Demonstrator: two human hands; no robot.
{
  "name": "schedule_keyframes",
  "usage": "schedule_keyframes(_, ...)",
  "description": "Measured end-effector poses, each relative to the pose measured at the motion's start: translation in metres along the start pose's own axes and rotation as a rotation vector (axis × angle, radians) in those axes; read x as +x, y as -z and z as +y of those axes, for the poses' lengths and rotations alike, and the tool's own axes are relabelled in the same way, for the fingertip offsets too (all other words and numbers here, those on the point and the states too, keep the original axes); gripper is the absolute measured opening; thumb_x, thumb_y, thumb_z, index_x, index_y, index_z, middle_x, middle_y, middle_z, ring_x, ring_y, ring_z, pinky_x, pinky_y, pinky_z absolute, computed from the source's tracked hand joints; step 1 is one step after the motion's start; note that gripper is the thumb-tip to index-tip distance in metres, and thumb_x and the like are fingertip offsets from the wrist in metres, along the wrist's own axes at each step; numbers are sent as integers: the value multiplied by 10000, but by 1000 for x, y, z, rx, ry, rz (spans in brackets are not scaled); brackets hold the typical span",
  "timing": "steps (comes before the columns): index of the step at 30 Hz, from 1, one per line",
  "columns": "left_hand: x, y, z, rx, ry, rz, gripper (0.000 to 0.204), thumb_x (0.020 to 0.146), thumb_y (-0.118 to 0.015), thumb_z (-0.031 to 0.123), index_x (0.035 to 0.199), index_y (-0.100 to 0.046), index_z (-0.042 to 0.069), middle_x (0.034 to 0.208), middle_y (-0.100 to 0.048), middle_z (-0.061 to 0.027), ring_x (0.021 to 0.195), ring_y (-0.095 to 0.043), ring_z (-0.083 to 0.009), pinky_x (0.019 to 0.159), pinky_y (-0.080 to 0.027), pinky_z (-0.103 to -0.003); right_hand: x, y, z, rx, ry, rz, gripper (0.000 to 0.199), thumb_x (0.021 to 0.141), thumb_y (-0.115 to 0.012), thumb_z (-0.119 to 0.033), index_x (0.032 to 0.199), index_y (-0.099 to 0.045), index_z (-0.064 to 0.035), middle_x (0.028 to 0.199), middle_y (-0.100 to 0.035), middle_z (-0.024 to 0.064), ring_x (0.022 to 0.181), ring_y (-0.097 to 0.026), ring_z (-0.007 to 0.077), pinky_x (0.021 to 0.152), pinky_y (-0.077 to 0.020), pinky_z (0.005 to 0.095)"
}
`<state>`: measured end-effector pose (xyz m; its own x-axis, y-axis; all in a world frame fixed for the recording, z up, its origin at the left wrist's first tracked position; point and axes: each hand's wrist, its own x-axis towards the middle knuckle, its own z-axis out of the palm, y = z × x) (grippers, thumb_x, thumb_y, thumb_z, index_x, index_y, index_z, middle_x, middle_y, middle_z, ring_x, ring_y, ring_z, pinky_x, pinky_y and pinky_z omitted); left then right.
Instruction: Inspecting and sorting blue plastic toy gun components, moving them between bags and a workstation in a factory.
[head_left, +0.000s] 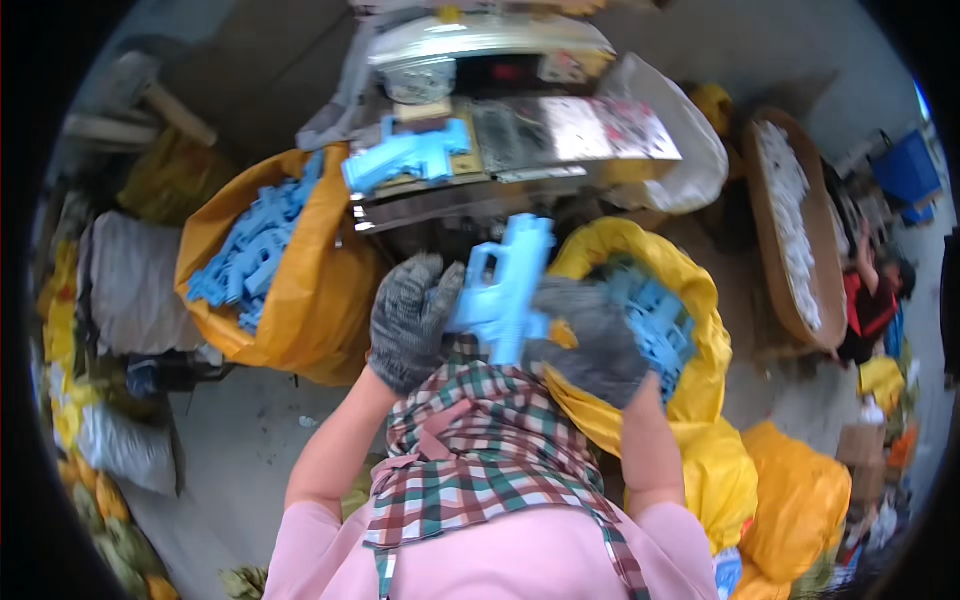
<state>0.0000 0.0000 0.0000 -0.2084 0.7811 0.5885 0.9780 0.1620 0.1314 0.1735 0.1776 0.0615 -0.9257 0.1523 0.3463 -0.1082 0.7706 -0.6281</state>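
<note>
The gloved left hand (412, 322) curls its fingers on a blue toy pistol (517, 285) just beyond the checked apron (480, 490). The right hand (592, 345) (fingers too blurred to tell) meets its other side.

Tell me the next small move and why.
Probably steady the blue toy gun between the left hand and the right hand before shifting it: it sits between them, tilted, near the checked apron, with no tabletop visibly supporting it.
</note>
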Motion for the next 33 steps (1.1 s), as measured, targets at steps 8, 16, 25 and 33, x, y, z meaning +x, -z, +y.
schedule_keyframes(8, 88, 39, -86, 24, 363, 134, 780, 756, -712, 420, 1343, -402, 11, 1313, -428, -243, 1244, -402, -394, 1071, -283, -463, -28, 20, 20, 338, -173, 307, 499, 678, -758, 9, 1140, -576, -41, 1190, -574, 109, 1105, -551, 247, 921, -458, 358)
schedule_keyframes(16, 110, 60, -73, 379, 111, -29, 532, 822, -650, 313, 1282, -486, 101, 1023, -578, -142, 942, -550, -281, 858, -424, -407, 16, 4, 31, 260, -135, 353, 584, 690, -741, -11, 1220, -503, -62, 1234, -546, 131, 1151, -538, 265, 940, -460, 368)
schedule_keyframes(25, -32, 120, -136, 791, 822, -66, 753, 772, -684, 335, 1398, -352, 80, 1354, -404, -230, 1258, -375, -395, 1060, -278, -480, 152, -5, 38, -67, 190, 89, 428, 796, -648, -61, 1213, -561, -110, 1230, -566, 135, 1160, -527, 296, 970, -434, 371)
schedule_keyframes(33, -91, 89, -128, 485, 679, -107, 820, 752, -694, 387, 1403, -331, 45, 1346, -416, -213, 1252, -373, -384, 1063, -274, -464, 150, 3, 25, -174, 178, 131, 320, 827, -620, -135, 1135, -599, -51, 1167, -587, 179, 1075, -560, 326, 944, -432, 374)
